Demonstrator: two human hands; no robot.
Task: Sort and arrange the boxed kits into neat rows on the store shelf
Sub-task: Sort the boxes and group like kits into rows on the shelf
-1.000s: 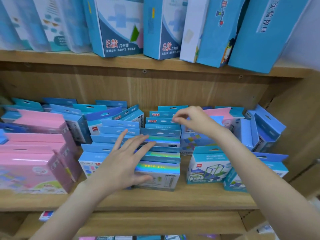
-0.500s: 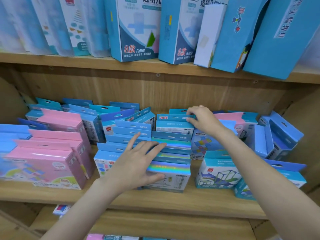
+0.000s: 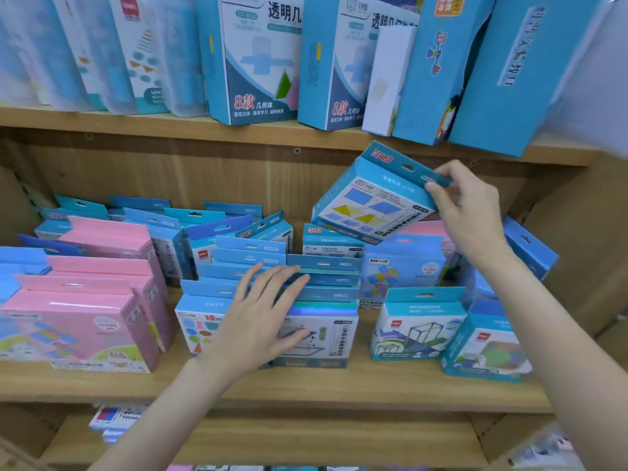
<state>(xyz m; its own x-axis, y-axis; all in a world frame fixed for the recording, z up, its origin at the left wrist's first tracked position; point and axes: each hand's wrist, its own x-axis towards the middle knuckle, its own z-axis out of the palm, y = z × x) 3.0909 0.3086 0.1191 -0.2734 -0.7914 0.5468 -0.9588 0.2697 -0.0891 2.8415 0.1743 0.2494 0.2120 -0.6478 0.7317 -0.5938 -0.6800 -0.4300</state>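
Head cam: right hand [image 3: 470, 212] pinching blue kit box [image 3: 372, 202] by hang tab, tilted, mid-right of frame above shelf [image 3: 306, 389] rows. Left hand [image 3: 258, 317] fingers spread flat on center stack [image 3: 323, 300].

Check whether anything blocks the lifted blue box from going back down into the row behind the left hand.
Nothing visible blocks it. The right hand holds the lifted blue box tilted in open air above the matching blue box at the back. The left hand rests lower, on the front holographic-topped box, clear of that path.
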